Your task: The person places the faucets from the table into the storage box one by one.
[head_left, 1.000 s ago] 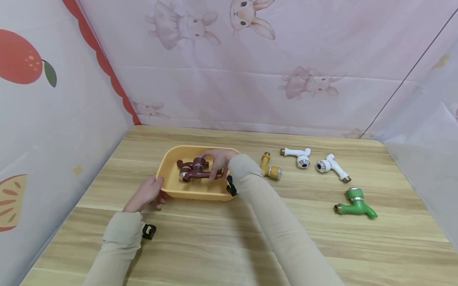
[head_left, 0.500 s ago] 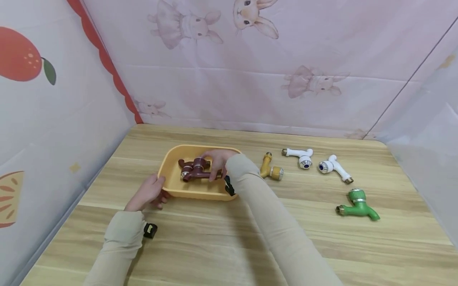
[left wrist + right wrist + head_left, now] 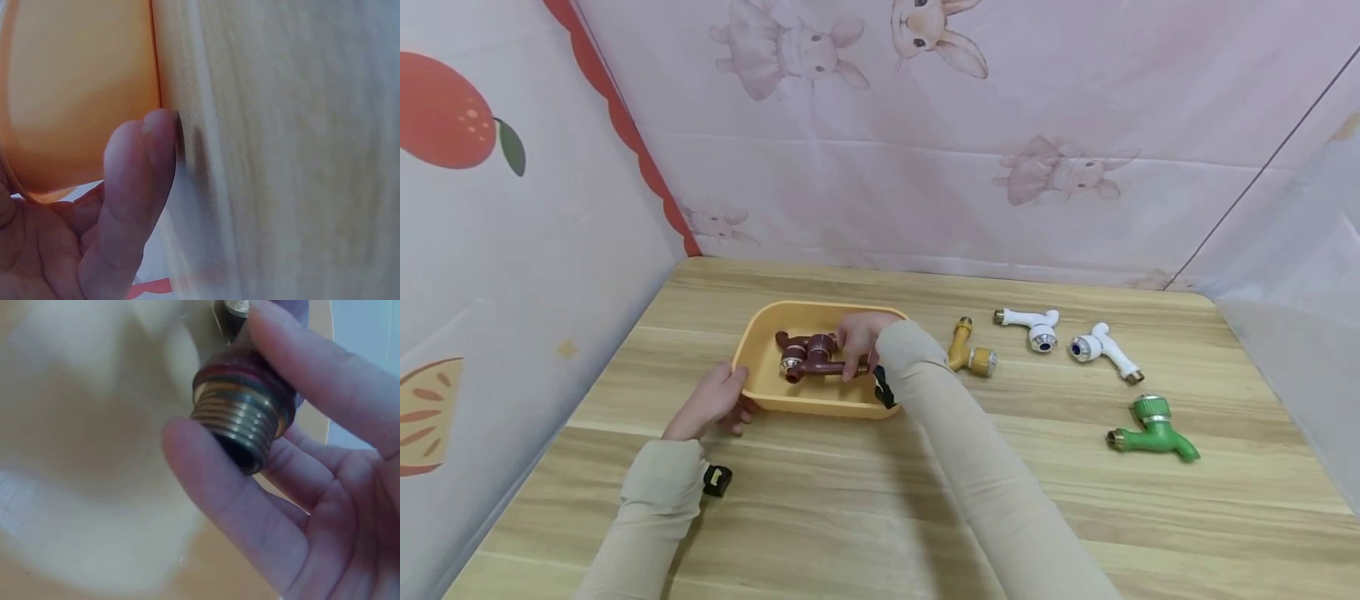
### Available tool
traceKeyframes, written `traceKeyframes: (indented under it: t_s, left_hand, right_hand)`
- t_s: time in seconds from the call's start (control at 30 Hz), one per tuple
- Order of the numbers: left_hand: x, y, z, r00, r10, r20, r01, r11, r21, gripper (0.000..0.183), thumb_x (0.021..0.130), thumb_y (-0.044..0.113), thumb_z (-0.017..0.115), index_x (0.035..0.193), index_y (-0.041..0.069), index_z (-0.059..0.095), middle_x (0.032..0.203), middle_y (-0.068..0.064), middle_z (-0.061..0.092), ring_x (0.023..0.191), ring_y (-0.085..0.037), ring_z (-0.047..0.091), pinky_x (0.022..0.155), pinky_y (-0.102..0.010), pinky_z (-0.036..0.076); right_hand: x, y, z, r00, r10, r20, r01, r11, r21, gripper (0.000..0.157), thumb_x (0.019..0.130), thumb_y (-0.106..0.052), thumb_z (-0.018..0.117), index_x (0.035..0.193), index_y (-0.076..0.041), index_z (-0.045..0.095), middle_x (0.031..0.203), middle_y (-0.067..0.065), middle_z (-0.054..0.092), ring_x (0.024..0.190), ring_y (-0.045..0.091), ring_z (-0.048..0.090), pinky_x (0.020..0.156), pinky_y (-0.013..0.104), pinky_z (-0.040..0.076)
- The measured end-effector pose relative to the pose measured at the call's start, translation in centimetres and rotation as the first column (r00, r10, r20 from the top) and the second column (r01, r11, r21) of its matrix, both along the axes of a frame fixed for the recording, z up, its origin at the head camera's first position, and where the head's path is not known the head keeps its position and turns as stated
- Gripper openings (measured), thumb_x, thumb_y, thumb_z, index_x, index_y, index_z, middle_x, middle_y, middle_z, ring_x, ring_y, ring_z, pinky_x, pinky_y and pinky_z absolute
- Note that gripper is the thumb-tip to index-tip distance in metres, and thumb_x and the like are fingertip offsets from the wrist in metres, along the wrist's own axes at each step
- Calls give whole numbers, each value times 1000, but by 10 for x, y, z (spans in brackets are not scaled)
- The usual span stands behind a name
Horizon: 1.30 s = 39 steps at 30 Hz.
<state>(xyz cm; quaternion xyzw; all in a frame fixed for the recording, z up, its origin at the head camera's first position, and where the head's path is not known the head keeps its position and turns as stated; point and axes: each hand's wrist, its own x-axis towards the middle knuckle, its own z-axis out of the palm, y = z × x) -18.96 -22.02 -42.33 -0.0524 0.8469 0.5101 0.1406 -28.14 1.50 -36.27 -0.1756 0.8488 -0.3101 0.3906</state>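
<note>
A shallow orange-yellow plastic basin [image 3: 820, 407] stands on the wooden table. My left hand [image 3: 712, 402] grips its near left corner, thumb over the rim and fingers beneath, against the outer wall [image 3: 81, 100]. Inside the basin two maroon taps lie close together. The nearer maroon tap [image 3: 822, 367] has its threaded end toward my right hand [image 3: 861, 337], whose fingers curl around that end. The right wrist view shows the brass thread [image 3: 234, 419] between thumb and fingers. The other maroon tap [image 3: 796, 341] lies behind, partly hidden by the nearer one.
Right of the basin lies a yellow tap [image 3: 958, 354], partly behind the right sleeve. Farther right are a white tap [image 3: 1028, 320], a second white tap [image 3: 1112, 350] and a green tap [image 3: 1156, 435]. Printed cloth walls [image 3: 925, 208] border the table.
My right hand's fingers have drawn back to the right, off the nearer tap's handle toward its threaded end. My left hand stays on the basin's corner. The view has shifted slightly.
</note>
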Motion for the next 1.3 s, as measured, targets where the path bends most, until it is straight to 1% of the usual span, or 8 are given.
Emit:
traceKeyframes:
  t_s: [0.07,0.17,0.4,0.53,0.67,0.8,1.1,1.3]
  left_hand:
    - [0,0,0,1000,0,2,0,1000,0,41,99,21,21,120,-13,31,77,-20,57,58,-23,58,49,-40,55]
    - [0,0,-1,1000,2,3,-2,1000,-1,41,99,21,21,120,-13,31,78,-20,57,58,-23,58,49,-40,55]
    - [0,1,-2,1000,1,-1,-1,1000,6,42,99,21,21,122,-13,29,78,-20,57,58,-23,58,49,-39,55]
    - [1,1,-1,1000,3,0,-3,1000,5,43,99,21,21,124,-12,28,78,-20,57,58,-23,57,49,-38,55]
    - [0,1,-1,1000,5,0,-5,1000,-3,44,99,22,20,127,-11,27,79,-20,57,59,-23,58,49,-38,55]
    - [0,1,-2,1000,7,5,-6,1000,-5,44,99,22,20,127,-11,27,79,-20,57,59,-23,58,49,-38,55]
    - [0,3,-2,1000,-2,-1,2,1000,3,43,99,22,19,125,-11,28,78,-20,56,59,-23,57,49,-39,55]
    - [-1,3,-3,1000,1,4,-1,1000,15,44,99,23,19,126,-10,27,78,-19,56,59,-22,56,49,-38,55]
  right_hand:
    - [0,0,0,998,50,-29,-49,998,24,29,73,3,72,92,2,50,95,8,46,80,18,49,72,35,56]
    - [0,0,1,993,100,-65,-96,994,55,24,74,0,72,77,-3,48,86,4,46,74,14,47,67,30,56]
    - [2,-1,3,977,168,-133,-144,975,170,17,74,-7,74,84,-6,60,84,1,52,69,11,46,52,17,42]
    - [-1,1,1,978,184,-102,-165,972,168,21,76,0,70,96,-2,63,91,3,55,73,11,51,61,18,49]
    - [-4,6,-4,996,85,15,-86,994,68,26,77,11,64,103,6,61,95,10,57,76,16,58,80,31,53]
    - [-7,11,-11,994,8,106,-6,1000,-20,27,78,15,60,105,13,58,86,14,59,70,20,59,86,38,50]
    - [-20,25,-27,976,-70,204,94,989,-114,28,82,14,56,110,15,55,96,19,61,73,21,62,84,35,51]
    - [-42,31,-61,941,-134,312,207,955,-214,28,82,11,58,109,13,56,104,20,58,86,28,63,76,33,55]
